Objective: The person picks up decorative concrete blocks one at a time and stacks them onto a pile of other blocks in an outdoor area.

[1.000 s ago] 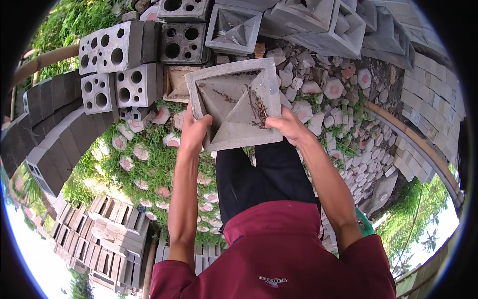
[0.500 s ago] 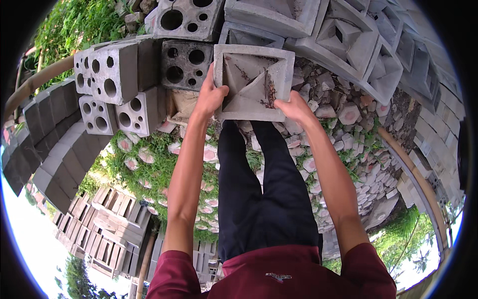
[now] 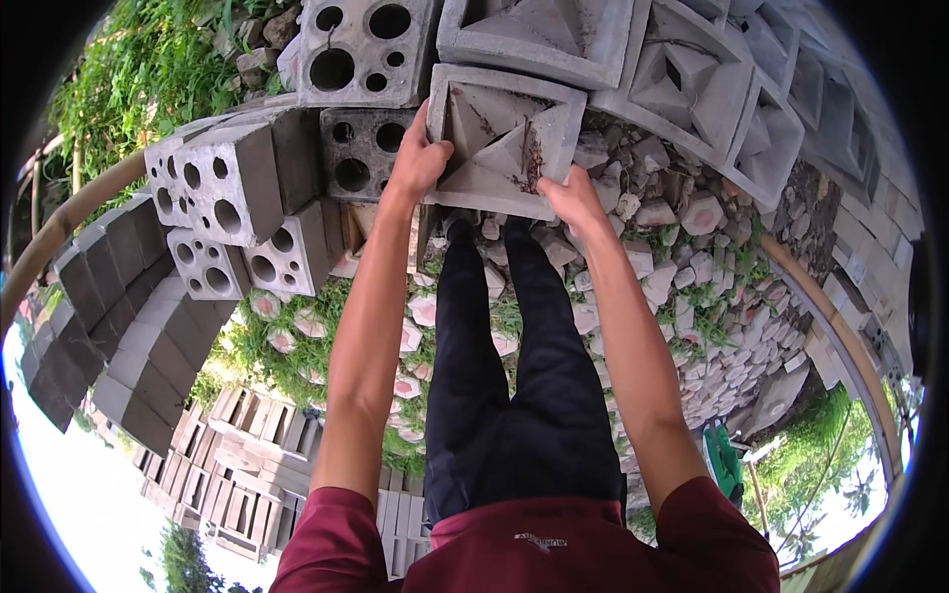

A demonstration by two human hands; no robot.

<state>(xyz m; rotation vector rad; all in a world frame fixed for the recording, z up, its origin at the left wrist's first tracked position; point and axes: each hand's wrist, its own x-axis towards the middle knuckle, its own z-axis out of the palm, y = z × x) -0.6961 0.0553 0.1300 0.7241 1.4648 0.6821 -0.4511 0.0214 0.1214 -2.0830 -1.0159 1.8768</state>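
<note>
A square grey concrete vent block (image 3: 484, 186), with sloping inner faces and dry leaf litter in its hollow, is held in front of me. My left hand (image 3: 419, 160) grips its left edge, thumb over the rim. On the lower right corner my right hand (image 3: 575, 203) is closed, with its thumb on the front rim. Both hands' other fingers are mostly hidden behind the block. Its far edge sits close against another vent block (image 3: 534, 61) in the stack; whether they touch I cannot tell. A dark block with round holes (image 3: 364, 128) stands just left of my left hand.
Several holed concrete blocks (image 3: 237, 183) are stacked at left, and more vent blocks (image 3: 682, 84) at right. Broken stone rubble (image 3: 652, 163) and grassy hexagonal pavers (image 3: 422, 308) lie around my legs. A curved pole (image 3: 830, 346) runs along the right.
Both hands have carried the vent block slightly away from me, toward the stacked blocks. The view has shifted a little, and a green object now shows beside my right upper arm.
</note>
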